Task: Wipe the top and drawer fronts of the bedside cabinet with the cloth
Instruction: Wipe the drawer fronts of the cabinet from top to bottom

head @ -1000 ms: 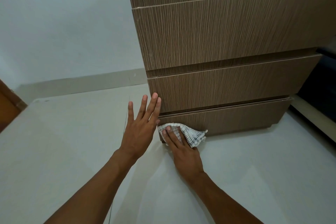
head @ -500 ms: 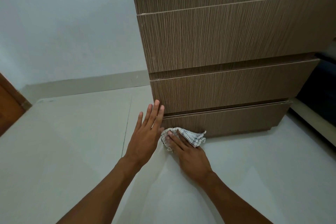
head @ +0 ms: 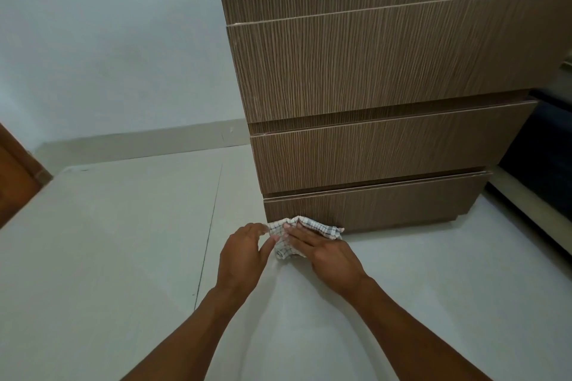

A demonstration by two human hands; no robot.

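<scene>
The brown wood-grain bedside cabinet runs off the top and right edges, so its top surface hardly shows. The right hand covers much of the crumpled white checked cloth. Both forearms leave the bottom edge.

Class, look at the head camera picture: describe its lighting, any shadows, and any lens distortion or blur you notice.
Head view: light is dim, soft and even, without glare; faint shadows lie on the floor beneath the arms and in the gaps between drawer fronts of the cabinet; wide-angle distortion makes the cabinet edges lean and splay; the checked cloth and both hands stay reasonably sharp.
</scene>
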